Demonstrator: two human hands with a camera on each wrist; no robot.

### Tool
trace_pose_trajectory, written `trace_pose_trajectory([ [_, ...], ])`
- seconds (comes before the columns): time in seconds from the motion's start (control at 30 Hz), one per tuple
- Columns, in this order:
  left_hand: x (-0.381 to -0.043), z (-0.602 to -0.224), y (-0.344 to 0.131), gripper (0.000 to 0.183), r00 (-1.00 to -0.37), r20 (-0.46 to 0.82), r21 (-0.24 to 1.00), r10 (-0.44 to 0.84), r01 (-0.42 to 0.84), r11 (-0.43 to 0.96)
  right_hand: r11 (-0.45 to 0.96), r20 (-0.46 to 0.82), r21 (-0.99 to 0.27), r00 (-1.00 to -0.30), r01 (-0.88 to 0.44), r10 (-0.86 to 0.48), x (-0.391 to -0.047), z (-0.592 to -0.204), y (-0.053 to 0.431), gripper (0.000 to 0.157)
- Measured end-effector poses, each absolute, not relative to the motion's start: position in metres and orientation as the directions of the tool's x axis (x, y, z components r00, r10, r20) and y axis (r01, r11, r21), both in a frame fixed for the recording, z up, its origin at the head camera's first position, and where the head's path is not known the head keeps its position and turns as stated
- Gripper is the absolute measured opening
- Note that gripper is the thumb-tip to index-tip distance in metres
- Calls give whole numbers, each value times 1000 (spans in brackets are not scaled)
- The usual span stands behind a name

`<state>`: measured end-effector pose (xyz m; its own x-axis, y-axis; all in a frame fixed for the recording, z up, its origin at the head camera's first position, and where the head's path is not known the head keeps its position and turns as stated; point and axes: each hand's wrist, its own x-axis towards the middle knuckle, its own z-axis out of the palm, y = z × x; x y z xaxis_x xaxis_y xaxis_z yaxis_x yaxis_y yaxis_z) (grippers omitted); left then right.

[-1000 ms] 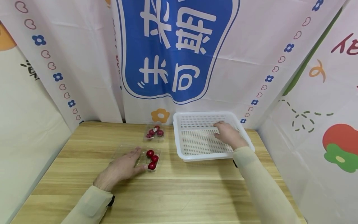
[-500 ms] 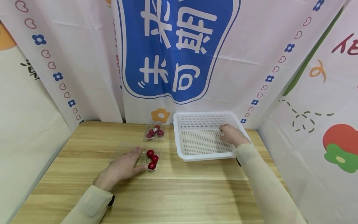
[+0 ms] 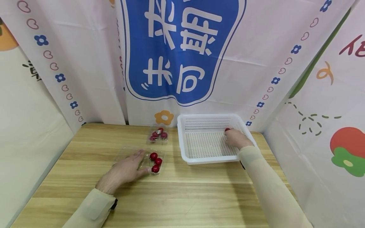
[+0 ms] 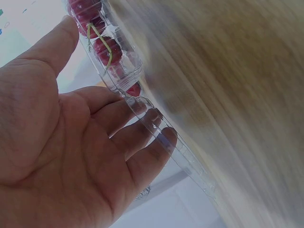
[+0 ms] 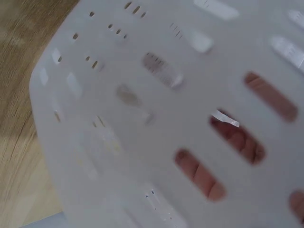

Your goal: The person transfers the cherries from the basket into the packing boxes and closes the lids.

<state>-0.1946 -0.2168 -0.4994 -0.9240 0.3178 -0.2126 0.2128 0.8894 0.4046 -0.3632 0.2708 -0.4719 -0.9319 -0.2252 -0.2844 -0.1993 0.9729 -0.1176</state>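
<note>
My left hand [image 3: 125, 171] rests at an open clear plastic clamshell box [image 3: 162, 155], fingers stretched over the lid side and thumb at the edge by the fruit. In that box lie several red cherries [image 3: 158, 161]; the left wrist view shows a green stem [image 4: 105, 43] on them. My right hand [image 3: 237, 138] reaches into a white slotted basket [image 3: 196, 160]. Just beyond its fingertips a red cherry [image 3: 227, 129] shows near the back right. Its fingers [image 5: 199, 174] appear through the basket slots in the right wrist view; their grip is hidden.
Behind the open box stands another clear box [image 3: 151, 130] with several cherries, a sticker on it. Wooden table [image 3: 182, 196] lies under everything. Printed cloth [image 3: 228, 79] walls the back and both sides, close behind the basket.
My right hand has shifted a little to the right inside the basket, and a red cherry now shows at its fingertips. My left hand stays in place on the open box.
</note>
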Motion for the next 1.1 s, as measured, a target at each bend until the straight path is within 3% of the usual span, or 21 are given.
trace_pose_trajectory([
  [0.13, -195, -500, -217, 101, -925, -211, 404, 317, 213, 890, 970, -288, -130, -928, -207, -236, -363, -471, 272, 28],
  [0.4, -195, -499, -217, 101, -925, -203, 401, 320, 219, 889, 970, -316, -147, -920, -193, -231, -359, -469, 268, 43],
  [0.67, -194, -500, -217, 100, -925, -198, 402, 323, 224, 888, 969, -326, -166, -917, -183, -230, -354, -467, 269, 27],
  [1.1, -194, -499, -217, 100, -925, -197, 400, 324, 226, 888, 958, -442, -174, -851, -230, -285, -329, -444, 260, 25],
])
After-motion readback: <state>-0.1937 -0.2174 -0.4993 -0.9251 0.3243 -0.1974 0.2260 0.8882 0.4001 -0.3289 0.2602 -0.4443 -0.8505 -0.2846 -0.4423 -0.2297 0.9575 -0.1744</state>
